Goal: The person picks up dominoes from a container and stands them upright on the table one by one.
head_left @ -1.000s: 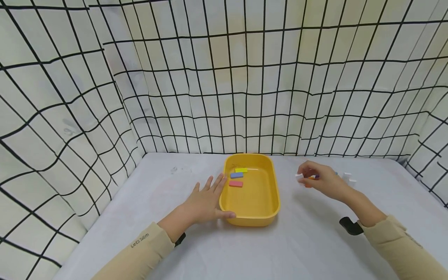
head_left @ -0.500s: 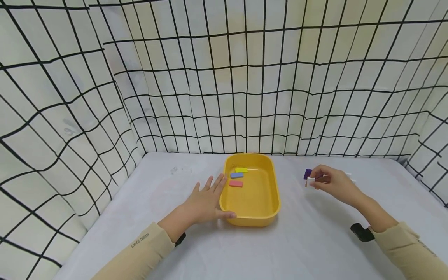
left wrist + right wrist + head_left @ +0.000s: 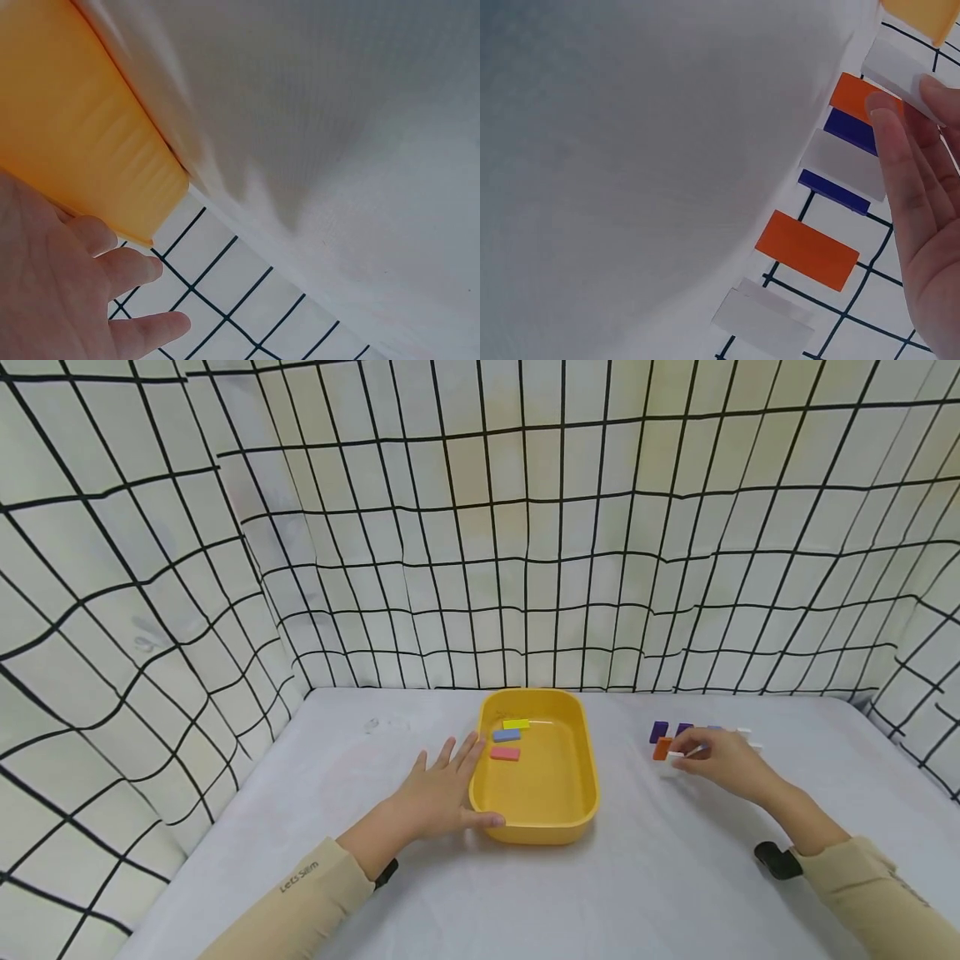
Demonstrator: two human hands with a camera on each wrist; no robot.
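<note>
My right hand pinches a small white rectangular block between thumb and fingers. Just left of these fingertips an orange block stands on the white-covered table. Behind it are two purple blocks, one of them further left. Part of the group is covered by the right hand in the head view. My left hand rests with spread fingers along the left rim of a yellow plastic tub. Inside the tub lie a yellow block, a blue block and a pink block.
More blocks stand by the right hand, among them another orange block and a white block in the right wrist view. White cloth with a black grid encloses the table's back and sides.
My right hand has drawn back to the right with the white block, then lowered slightly. The orange and purple blocks show more plainly. The left hand and tub stay in place.
</note>
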